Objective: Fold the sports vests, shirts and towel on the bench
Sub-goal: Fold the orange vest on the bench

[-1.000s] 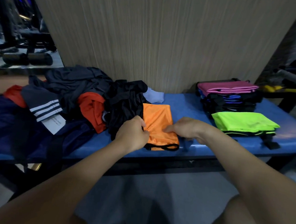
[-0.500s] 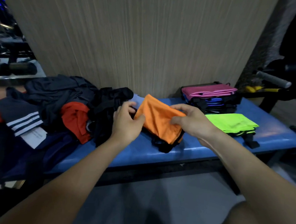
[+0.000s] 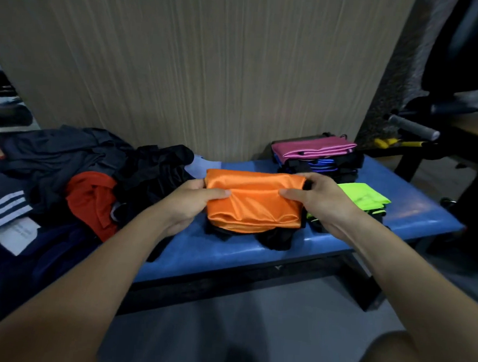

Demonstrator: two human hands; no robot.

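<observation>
A folded orange vest [image 3: 254, 207] with black trim hangs just above the blue bench [image 3: 415, 205]. My left hand [image 3: 191, 203] pinches its left edge, thumb on top. My right hand [image 3: 315, 199] pinches the right edge the same way. A folded neon green vest [image 3: 368, 195] lies on the bench right behind my right hand. Further back stands a stack of folded clothes with a pink piece [image 3: 312, 147] on top. At the left lies an unfolded heap of dark garments [image 3: 66, 153], a red shirt [image 3: 91, 197] and a black piece [image 3: 154, 170].
A wood-grain wall panel [image 3: 211, 67] stands close behind the bench. Gym equipment with a grey padded bar [image 3: 412, 127] and a yellow part sits at the right. A striped garment with a white label [image 3: 3, 211] lies at the far left. Grey floor lies below.
The orange vest lay flat on the bench; both hands lifted it, turned it sideways and carried it to the right, toward the green vest.
</observation>
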